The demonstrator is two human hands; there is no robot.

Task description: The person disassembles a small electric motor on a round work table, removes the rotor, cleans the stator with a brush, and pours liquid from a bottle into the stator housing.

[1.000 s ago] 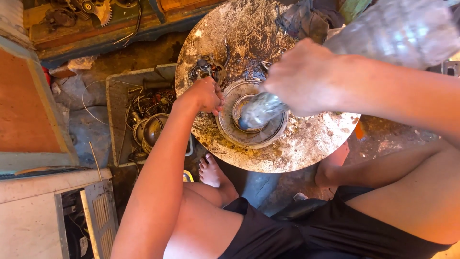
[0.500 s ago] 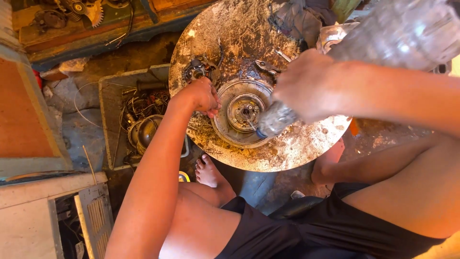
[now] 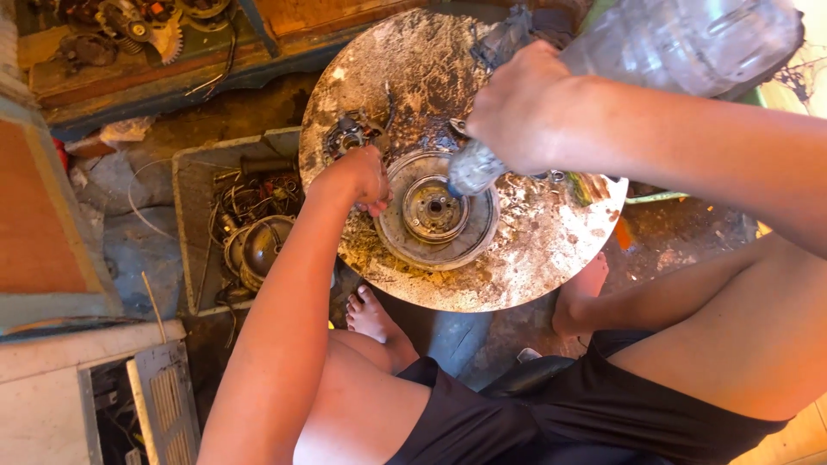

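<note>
two hands at work over one round, grimy metal tabletop point(image 3: 551, 258), person seated close with knees either side of it. noting from the left across.

far left on the floor: open metal tray point(image 3: 191, 185) of scrap, with coiled wire and a domed metal cover point(image 3: 263, 245) inside. it sits just beside the table edge, untouched.

left hand point(image 3: 362, 176): fingers curled shut and pressed at the left rim of the round metal disc point(image 3: 439, 211), steadying it by the look of things. whether they pinch the rim itself or only bear against it i cannot tell. a small dark geared part point(image 3: 349, 133) lies on the table just behind this hand.

centre: disc lies flat on the table, raised hub in the middle, its face wet and shiny.

right hand point(image 3: 525, 108): closed in a full grip around the neck of a clear plastic bottle point(image 3: 680, 43), tipped down, mouth just above the hub. no clear stream is visible.

progress, as i judge it: the rinse or wetting of the disc is under way, not finished. surface is damp but rust-brown muck lies thick around it on the table, and the disc sits unwiped in the same spot.
</note>
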